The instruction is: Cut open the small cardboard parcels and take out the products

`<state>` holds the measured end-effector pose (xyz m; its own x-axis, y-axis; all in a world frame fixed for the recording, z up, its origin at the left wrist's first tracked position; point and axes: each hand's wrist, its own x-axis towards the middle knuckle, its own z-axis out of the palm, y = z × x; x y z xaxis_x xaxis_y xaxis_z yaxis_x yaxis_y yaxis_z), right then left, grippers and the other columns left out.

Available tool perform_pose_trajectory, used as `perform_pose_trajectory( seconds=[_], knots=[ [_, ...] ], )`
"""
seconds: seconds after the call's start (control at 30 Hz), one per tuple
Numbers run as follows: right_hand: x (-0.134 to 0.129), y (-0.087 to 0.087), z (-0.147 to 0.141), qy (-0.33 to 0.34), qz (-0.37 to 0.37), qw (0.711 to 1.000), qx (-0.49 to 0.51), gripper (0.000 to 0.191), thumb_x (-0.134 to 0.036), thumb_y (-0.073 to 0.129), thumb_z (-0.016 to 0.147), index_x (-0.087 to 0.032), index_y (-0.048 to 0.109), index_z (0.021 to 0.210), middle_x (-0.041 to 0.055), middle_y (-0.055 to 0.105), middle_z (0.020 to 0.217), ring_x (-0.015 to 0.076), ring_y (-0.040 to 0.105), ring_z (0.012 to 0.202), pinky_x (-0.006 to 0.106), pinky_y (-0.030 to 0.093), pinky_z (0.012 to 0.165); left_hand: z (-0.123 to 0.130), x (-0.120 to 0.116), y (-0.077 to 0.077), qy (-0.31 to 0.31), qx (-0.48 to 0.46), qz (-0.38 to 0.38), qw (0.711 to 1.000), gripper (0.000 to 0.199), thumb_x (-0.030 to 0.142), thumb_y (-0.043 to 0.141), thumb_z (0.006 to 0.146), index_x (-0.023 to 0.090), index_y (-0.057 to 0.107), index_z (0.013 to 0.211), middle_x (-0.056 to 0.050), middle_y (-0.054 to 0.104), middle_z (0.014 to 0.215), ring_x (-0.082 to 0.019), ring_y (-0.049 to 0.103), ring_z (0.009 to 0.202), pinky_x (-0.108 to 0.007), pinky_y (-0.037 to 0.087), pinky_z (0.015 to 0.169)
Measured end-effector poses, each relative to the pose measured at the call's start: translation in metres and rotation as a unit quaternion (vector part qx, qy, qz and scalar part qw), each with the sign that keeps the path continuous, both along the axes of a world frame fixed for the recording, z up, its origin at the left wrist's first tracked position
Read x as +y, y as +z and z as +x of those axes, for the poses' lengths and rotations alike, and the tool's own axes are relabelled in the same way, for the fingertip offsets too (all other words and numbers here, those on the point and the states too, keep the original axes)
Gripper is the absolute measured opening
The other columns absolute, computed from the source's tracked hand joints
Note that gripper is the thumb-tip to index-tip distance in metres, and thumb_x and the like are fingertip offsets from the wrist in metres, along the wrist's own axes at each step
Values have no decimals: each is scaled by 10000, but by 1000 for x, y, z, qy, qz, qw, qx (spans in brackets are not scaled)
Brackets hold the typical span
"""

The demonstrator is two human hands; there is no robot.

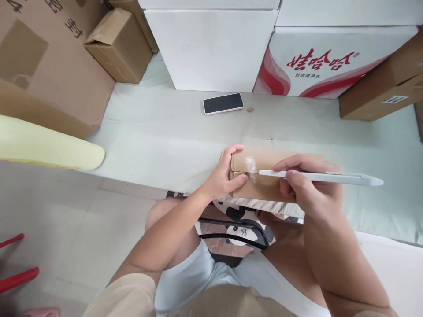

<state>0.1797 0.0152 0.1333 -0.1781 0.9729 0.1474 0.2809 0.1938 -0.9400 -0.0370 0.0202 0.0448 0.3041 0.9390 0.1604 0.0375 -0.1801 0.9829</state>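
A small brown cardboard box (269,189) lies on the pale covered surface in front of me. My left hand (229,174) grips its left end, the thumb on the top and the fingers at the far corner. A strip of clear tape (251,165) crosses the seam on the top. In my right hand (309,180) is a slim white utility knife (343,178), held nearly level between thumb and fingers. Its front end points left and lies along the seam beside the tape. I cannot make out the blade clearly. The right hand covers the box's right part.
Beyond the box lie a phone (223,104) and a small brown piece (250,109). White cartons (214,48) stand along the back, with brown cartons (383,83) at right and left (122,48). A yellow roll (49,143) juts in from the left. The surface's front edge is above my knees.
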Motion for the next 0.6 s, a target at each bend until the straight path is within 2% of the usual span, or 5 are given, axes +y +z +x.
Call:
perform_pose_trajectory(
  seconds=[0.3, 0.6],
  knots=[
    [-5, -6, 2, -38, 77, 996, -38, 155, -214, 607, 811, -224, 755, 764, -40, 546, 480, 94, 463, 395, 237, 330, 394, -1, 5, -4, 3, 28, 17, 999, 800, 651, 655, 862, 308, 304, 1494, -119, 383, 1470, -340, 397, 1395, -512, 336, 1198],
    [-2, -9, -2, -89, 120, 988, -37, 192, -170, 554, 739, -218, 728, 676, -32, 523, 469, 112, 484, 424, 257, 371, 434, 2, 7, -3, 12, 43, 26, 999, 838, 702, 637, 853, 298, 297, 1503, -132, 390, 1480, -341, 414, 1394, -513, 376, 1177]
  ],
)
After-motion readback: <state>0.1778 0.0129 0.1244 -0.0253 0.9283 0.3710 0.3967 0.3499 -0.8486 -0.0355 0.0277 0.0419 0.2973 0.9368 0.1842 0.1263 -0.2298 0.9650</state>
